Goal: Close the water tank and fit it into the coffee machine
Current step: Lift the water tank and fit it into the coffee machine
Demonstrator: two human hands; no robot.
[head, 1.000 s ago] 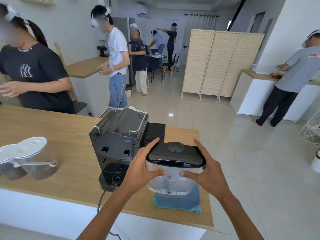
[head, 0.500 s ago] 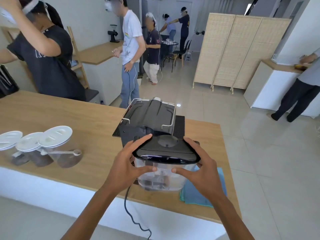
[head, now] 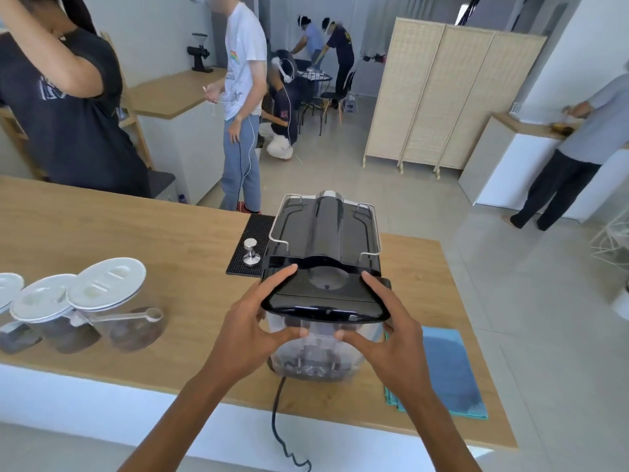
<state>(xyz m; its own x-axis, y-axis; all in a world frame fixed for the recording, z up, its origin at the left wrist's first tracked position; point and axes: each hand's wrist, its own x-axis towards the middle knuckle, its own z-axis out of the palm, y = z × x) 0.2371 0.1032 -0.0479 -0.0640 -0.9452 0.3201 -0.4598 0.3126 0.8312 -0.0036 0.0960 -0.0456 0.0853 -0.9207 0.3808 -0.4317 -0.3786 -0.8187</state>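
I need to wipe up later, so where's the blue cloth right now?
The blue cloth lies flat on the wooden counter, right of the water tank.

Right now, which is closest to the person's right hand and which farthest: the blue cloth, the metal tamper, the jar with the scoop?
From the right hand:
1. Blue cloth, just right of it.
2. Metal tamper, up-left beside the coffee machine.
3. Jar with the scoop, far left.

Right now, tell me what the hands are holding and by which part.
Both hands, left and right, hold the water tank by its clear side walls just under the black lid.
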